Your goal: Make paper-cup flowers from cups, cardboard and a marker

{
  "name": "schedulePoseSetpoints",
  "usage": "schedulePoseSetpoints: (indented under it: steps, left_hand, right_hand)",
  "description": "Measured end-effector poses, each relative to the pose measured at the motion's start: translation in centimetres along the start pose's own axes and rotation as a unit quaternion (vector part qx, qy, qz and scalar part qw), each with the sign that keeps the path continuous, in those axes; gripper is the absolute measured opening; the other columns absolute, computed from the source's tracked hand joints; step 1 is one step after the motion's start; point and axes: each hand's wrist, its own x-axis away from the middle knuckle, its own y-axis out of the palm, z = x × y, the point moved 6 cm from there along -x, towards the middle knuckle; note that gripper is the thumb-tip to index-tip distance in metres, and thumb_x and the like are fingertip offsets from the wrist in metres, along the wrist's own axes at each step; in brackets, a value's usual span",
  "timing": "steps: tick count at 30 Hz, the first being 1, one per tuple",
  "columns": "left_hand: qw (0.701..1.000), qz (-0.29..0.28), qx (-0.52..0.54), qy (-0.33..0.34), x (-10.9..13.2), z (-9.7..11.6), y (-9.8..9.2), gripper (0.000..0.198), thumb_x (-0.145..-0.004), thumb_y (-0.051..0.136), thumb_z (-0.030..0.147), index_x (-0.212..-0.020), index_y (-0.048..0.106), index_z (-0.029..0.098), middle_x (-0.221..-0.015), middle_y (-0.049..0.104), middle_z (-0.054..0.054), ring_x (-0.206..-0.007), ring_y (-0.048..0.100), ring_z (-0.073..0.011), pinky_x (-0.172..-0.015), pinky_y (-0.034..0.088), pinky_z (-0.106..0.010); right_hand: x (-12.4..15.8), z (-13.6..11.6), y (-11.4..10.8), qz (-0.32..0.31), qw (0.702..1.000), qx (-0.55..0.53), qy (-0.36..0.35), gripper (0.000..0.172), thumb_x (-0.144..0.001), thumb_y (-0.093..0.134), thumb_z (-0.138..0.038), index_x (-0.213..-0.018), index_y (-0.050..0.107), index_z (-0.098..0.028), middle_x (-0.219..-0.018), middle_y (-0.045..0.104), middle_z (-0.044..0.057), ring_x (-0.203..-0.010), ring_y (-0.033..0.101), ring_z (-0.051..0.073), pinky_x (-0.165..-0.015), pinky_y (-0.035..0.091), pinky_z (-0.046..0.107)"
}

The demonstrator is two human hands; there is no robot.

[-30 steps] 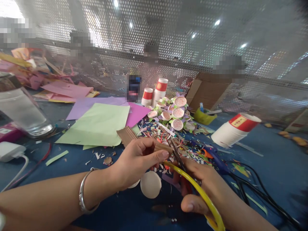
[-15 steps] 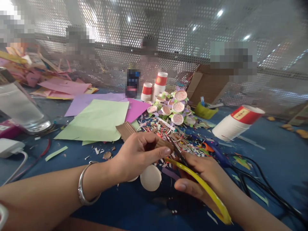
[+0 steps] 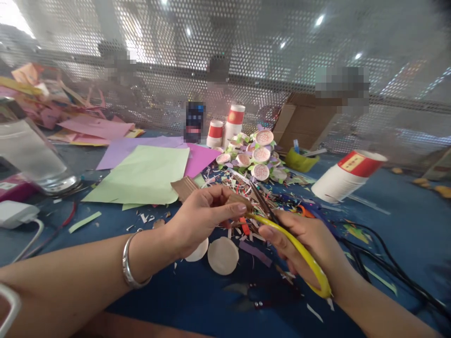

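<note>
My left hand (image 3: pixel 202 218) pinches a small piece of brown corrugated cardboard (image 3: pixel 243 202) between thumb and fingers. My right hand (image 3: pixel 313 239) is wrapped round yellow-handled scissors (image 3: pixel 299 244), whose dark blades point up and away, right beside the cardboard. Part of the handles is hidden by the fingers. Beyond my left knuckles lies another corrugated cardboard piece (image 3: pixel 185 188). Below the hands, a pale paper disc (image 3: pixel 223 256) lies on the table, with a second pale disc (image 3: pixel 198 251) partly under my left hand. Small dark snips (image 3: pixel 250 298) rest near the front.
Paper scraps (image 3: pixel 243 185) litter the middle. Behind them stands a heap of decorated discs (image 3: pixel 260 155) and stacked paper cups (image 3: pixel 235 122). Green paper (image 3: pixel 141 173) lies left, near a glass of water (image 3: pixel 38 159). Tilted paper cups (image 3: pixel 347 176) and black cables (image 3: pixel 384 267) are at right.
My right hand has shifted slightly up with the scissors, and its thumb has come closer to its fingers. The snips and both discs show more fully. My left hand still pinches the cardboard.
</note>
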Motion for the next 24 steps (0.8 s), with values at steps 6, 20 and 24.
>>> schedulePoseSetpoints:
  steps: [6, 20, 24]
  left_hand:
    - [0.999, 0.030, -0.001, 0.022, -0.1, 0.5, -0.7, 0.018, -0.078, 0.077, 0.019, -0.071, 0.061, 0.015, -0.072, 0.064, 0.001, -0.065, 0.058, -0.0087, -0.058, 0.045, -0.020]
    - [0.996, -0.021, -0.069, 0.058, 0.4, 0.6, 0.1, 0.011, -0.087, 0.074, 0.024, -0.086, 0.072, 0.014, -0.074, 0.067, 0.000, -0.068, 0.058, -0.0077, -0.061, 0.046, -0.018]
    - [0.995, -0.030, -0.074, 0.065, 0.4, 0.6, 0.3, 0.018, -0.090, 0.071, 0.025, -0.076, 0.067, 0.014, -0.069, 0.063, 0.002, -0.065, 0.057, -0.0069, -0.062, 0.047, -0.018]
  right_hand:
    - [-0.2, 0.2, -0.2, -0.018, 1.000, -0.018, 0.001, 0.053, -0.085, 0.061, -0.071, -0.084, 0.070, -0.019, -0.057, 0.053, -0.003, -0.040, 0.045, 0.009, -0.036, 0.036, 0.021]
    - [0.3, -0.8, -0.3, -0.080, 0.992, -0.026, -0.089, 0.077, -0.072, 0.059, -0.087, -0.111, 0.069, -0.021, -0.073, 0.063, 0.002, -0.056, 0.052, 0.015, -0.046, 0.041, 0.024]
    - [0.4, -1.2, 0.2, -0.108, 0.990, -0.018, -0.093, 0.076, -0.073, 0.059, -0.085, -0.114, 0.069, -0.022, -0.078, 0.064, 0.001, -0.059, 0.050, 0.015, -0.051, 0.043, 0.024]
